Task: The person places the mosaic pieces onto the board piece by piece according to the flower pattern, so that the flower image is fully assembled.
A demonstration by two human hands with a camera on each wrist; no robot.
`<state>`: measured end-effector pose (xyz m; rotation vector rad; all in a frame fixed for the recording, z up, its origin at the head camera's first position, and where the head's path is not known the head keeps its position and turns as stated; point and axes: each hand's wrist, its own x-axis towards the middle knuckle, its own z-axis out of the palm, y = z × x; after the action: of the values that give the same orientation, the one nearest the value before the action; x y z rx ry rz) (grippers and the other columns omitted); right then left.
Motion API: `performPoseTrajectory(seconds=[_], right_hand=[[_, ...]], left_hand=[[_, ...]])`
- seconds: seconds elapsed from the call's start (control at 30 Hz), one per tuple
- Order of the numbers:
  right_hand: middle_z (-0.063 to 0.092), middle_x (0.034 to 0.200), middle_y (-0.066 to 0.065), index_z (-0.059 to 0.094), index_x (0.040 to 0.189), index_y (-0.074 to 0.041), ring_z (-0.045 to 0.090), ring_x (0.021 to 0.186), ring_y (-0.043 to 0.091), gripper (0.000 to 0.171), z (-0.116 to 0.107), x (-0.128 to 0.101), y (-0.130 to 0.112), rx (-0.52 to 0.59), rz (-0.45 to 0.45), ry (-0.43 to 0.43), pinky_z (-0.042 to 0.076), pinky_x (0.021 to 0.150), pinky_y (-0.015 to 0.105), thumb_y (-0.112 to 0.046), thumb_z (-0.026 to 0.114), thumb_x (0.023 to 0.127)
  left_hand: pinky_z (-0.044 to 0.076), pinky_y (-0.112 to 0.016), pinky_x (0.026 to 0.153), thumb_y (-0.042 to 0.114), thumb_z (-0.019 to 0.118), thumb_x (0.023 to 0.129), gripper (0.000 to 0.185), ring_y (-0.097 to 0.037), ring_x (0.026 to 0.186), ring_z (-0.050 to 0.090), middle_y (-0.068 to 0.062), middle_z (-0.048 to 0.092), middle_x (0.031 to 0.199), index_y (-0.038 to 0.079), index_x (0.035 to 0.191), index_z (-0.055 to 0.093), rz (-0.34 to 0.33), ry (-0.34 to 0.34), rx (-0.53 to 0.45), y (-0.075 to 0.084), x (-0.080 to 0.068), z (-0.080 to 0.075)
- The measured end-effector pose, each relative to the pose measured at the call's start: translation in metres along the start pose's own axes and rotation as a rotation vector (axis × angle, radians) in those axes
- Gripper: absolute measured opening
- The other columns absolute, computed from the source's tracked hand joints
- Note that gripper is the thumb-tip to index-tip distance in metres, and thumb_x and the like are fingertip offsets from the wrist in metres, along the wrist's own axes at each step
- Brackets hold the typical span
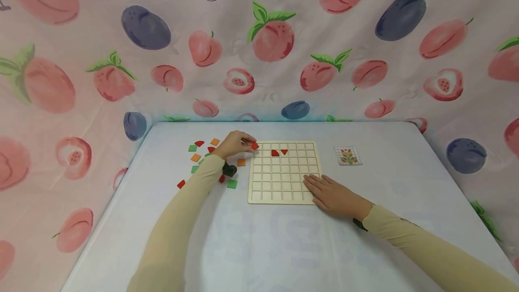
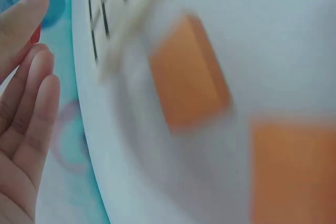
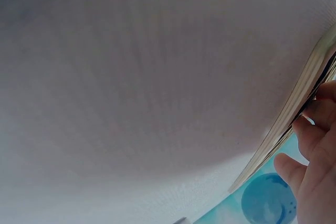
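A pale wooden grid board (image 1: 284, 184) lies in the middle of the table. Two red pieces (image 1: 279, 152) sit in its second row. My left hand (image 1: 237, 144) pinches a red piece (image 1: 254, 146) over the board's far left corner. My right hand (image 1: 330, 193) lies flat with straight fingers on the board's near right corner. Loose red, orange and green tiles (image 1: 202, 159) are scattered left of the board. The left wrist view shows blurred orange tiles (image 2: 189, 74) and the fingers (image 2: 31, 87); the right wrist view shows the board's edge (image 3: 294, 108).
A small pattern card (image 1: 348, 155) with a flower picture lies to the right of the board. The white table (image 1: 259, 247) is walled in by a fruit-print cloth (image 1: 284, 44) at the back and on both sides.
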<state>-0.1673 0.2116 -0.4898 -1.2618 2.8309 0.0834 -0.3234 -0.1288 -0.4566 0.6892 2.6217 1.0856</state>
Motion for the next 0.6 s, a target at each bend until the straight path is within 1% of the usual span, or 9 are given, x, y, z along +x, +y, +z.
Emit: performPoseTrajectory(seconds=[0.03, 0.13, 0.33, 0.43, 0.6], right_hand=[[0.031, 0.152, 0.013, 0.032, 0.145, -0.002, 0.031, 0.140, 0.029, 0.056, -0.001, 0.000, 0.000, 0.004, 0.003, -0.002, 0.031, 0.110, 0.049, -0.032, 0.043, 0.099], [0.032, 0.152, 0.013, 0.033, 0.145, -0.001, 0.031, 0.140, 0.029, 0.056, -0.003, 0.000, -0.001, 0.012, 0.008, -0.005, 0.030, 0.111, 0.049, -0.032, 0.043, 0.099], [0.032, 0.152, 0.013, 0.033, 0.145, -0.001, 0.031, 0.140, 0.029, 0.055, -0.003, -0.001, 0.000, 0.009, 0.002, 0.001, 0.031, 0.110, 0.049, -0.031, 0.043, 0.099], [0.031, 0.153, 0.013, 0.033, 0.145, -0.002, 0.031, 0.141, 0.028, 0.055, -0.001, -0.001, 0.001, 0.000, 0.005, -0.006, 0.030, 0.111, 0.049, -0.032, 0.042, 0.099], [0.031, 0.153, 0.013, 0.033, 0.145, -0.002, 0.030, 0.141, 0.029, 0.055, -0.001, 0.000, 0.001, 0.019, 0.013, -0.013, 0.030, 0.111, 0.050, -0.032, 0.042, 0.099]], left_hand=[[0.053, -0.031, 0.084, 0.008, 0.075, 0.078, 0.037, -0.023, 0.094, 0.064, -0.014, 0.068, 0.106, 0.001, 0.113, 0.067, 0.012, -0.005, -0.010, 0.003, 0.004, 0.003], [0.053, -0.029, 0.084, 0.008, 0.075, 0.078, 0.035, -0.023, 0.094, 0.064, -0.014, 0.068, 0.107, 0.002, 0.112, 0.068, 0.017, -0.020, -0.033, 0.012, 0.014, 0.012], [0.052, -0.027, 0.083, 0.011, 0.076, 0.078, 0.036, -0.021, 0.095, 0.064, -0.012, 0.068, 0.110, 0.003, 0.112, 0.068, 0.041, -0.069, -0.022, 0.025, 0.030, 0.030], [0.052, -0.026, 0.084, 0.011, 0.075, 0.079, 0.035, -0.021, 0.096, 0.064, -0.011, 0.068, 0.109, 0.004, 0.112, 0.068, 0.041, -0.088, -0.020, 0.033, 0.039, 0.039], [0.051, -0.026, 0.082, 0.011, 0.075, 0.078, 0.035, -0.019, 0.096, 0.062, -0.008, 0.068, 0.107, 0.006, 0.112, 0.069, 0.028, -0.121, 0.000, 0.046, 0.052, 0.054]])
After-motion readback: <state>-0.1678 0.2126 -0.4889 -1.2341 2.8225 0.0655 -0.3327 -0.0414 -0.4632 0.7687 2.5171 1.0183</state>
